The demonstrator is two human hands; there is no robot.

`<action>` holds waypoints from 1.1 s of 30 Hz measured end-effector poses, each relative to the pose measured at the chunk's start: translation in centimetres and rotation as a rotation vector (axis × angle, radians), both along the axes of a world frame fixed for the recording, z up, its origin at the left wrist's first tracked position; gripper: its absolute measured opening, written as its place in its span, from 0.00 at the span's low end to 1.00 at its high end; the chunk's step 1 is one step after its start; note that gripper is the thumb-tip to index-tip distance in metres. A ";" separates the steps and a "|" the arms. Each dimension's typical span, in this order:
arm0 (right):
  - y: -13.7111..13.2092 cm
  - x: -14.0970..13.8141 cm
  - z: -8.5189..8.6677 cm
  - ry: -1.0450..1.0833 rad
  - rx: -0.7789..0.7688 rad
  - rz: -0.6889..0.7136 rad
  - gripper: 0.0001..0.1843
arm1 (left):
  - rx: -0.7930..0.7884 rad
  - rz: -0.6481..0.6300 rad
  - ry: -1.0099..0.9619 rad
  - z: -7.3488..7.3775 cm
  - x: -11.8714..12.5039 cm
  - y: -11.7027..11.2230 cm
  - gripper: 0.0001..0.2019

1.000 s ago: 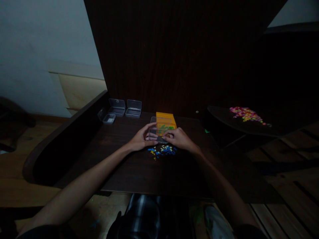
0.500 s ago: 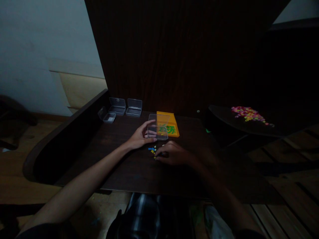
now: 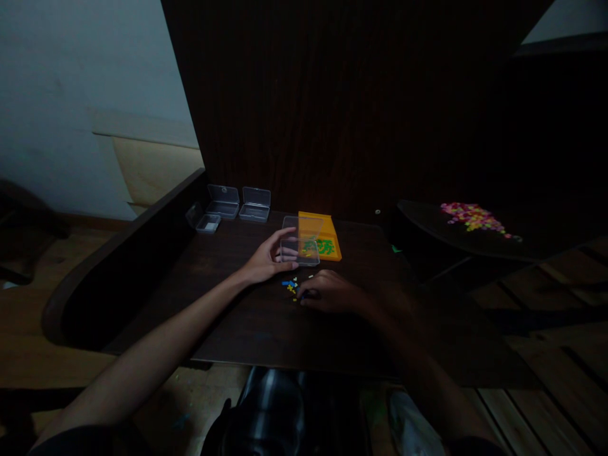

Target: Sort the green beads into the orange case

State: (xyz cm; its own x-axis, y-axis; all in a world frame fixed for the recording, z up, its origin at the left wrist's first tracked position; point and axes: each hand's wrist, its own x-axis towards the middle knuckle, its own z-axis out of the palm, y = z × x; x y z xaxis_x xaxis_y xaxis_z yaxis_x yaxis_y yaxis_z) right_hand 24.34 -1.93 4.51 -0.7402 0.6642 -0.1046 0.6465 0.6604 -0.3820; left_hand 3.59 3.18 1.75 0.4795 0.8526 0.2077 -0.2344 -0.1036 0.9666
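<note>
My left hand [image 3: 266,261] grips the near left side of a small clear plastic box [image 3: 299,251] with its lid up, on the dark table [image 3: 247,316]. Behind the box lies an orange tray [image 3: 319,235] holding green pieces. My right hand [image 3: 331,293] rests palm down, fingers curled, over a small heap of blue and yellow pieces [image 3: 291,287] just in front of the box. Most of the heap is hidden under that hand, and I cannot make out whether the fingers pinch any piece.
Three more clear boxes [image 3: 236,205] with open lids stand at the table's far left corner. A heap of pink and yellow pieces [image 3: 470,217] lies on a darker surface at the right. A dark wooden panel rises behind the table. Wooden floor shows on both sides.
My right hand left the clear box and dropped toward me onto the blue and yellow pieces, covering most of them. My left hand stayed on the box.
</note>
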 end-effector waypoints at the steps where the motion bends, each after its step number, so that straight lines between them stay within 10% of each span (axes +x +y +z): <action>1: 0.1 0.1 0.2 -0.002 -0.011 0.002 0.09 | 0.005 0.002 0.004 0.0 0.0 0.0 0.41; 33: -0.6 -0.9 -0.5 0.072 0.003 -0.047 0.07 | 0.031 -0.014 0.004 0.1 0.1 0.0 0.41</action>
